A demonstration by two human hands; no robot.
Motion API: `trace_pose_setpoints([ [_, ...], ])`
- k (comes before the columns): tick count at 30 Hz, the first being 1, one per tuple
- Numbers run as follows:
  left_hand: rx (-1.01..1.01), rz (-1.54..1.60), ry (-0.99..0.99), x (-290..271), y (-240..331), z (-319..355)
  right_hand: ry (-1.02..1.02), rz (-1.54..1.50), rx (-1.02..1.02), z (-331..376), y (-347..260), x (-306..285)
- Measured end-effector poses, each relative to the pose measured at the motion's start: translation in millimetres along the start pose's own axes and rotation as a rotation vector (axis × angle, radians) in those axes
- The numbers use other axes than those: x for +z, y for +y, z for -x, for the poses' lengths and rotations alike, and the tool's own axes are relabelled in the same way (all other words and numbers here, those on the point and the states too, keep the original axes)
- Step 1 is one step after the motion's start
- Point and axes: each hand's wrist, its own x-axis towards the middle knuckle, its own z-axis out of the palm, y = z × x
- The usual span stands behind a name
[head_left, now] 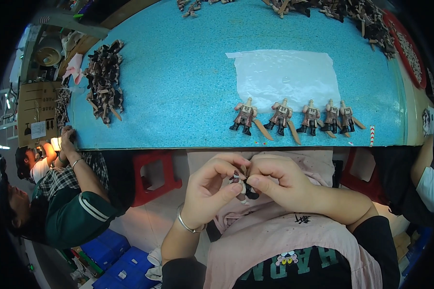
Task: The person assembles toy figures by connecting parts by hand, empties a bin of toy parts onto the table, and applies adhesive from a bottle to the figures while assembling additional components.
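Observation:
Above my lap, just off the near table edge, a small toy figure (pixel 250 192) in brown, white and black is held between both hands. My left hand (pixel 208 185), with a bangle on its wrist, pinches it from the left. The fingers of my right hand (pixel 283 182) grip it from the right. Much of the figure is hidden by my fingers. Beyond them on the blue table, several similar toy figures (pixel 246 115) lie in a row, with flat tan pieces slanting out beside their legs.
A clear plastic sheet (pixel 287 72) lies behind the row on the blue tabletop (pixel 178 86). Piles of figures (pixel 104 82) sit at the left and far right. At the right edge stands a red tray (pixel 403 36) of small pale parts. A co-worker's hand (pixel 68 139) rests near the left corner.

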Motion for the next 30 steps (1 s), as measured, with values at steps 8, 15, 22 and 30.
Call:
trace_pose_setpoints([
  [8, 0.234, -0.024, 0.26, 16, -9, 6, 0.071, 0.149, -0.1, -3, -8, 6],
  [15, 0.1, -0.003, -0.017, 1, -10, 5, 0.135, 0.061, -0.124, 3, -17, 11],
  [22, 0.231, -0.182, 0.072, 7, -13, 2, 0.068, 0.275, -0.227, -4, -12, 4],
  [30, 0.305, -0.246, 0.141, 13, -11, -3, 0.05, 0.228, -0.149, -5, -18, 0],
])
